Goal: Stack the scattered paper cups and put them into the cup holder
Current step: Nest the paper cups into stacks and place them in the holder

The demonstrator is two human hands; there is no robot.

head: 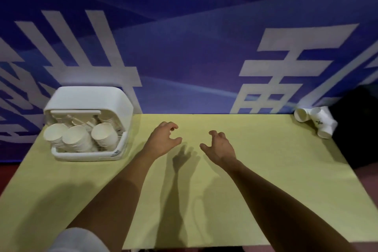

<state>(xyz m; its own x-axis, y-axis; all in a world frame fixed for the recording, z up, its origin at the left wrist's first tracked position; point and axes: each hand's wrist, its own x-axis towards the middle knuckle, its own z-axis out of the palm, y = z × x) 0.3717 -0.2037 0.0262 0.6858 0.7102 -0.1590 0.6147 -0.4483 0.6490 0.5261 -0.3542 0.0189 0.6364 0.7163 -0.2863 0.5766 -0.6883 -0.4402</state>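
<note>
Left hand (164,139), right hand (219,145) hover mid-table, fingers loosely curled, grasping nothing. Loose white paper cups (316,121) lie tipped at far right corner; white plastic cup holder (90,120) far left. Advice: reach right, nest cups rim-to-base.

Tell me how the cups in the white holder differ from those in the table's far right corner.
The stacked cups sit nested in the holder; the corner cups lie loose on their sides. One corner cup shows a green mark; the stacked cups look plain. Both sets are white.
</note>
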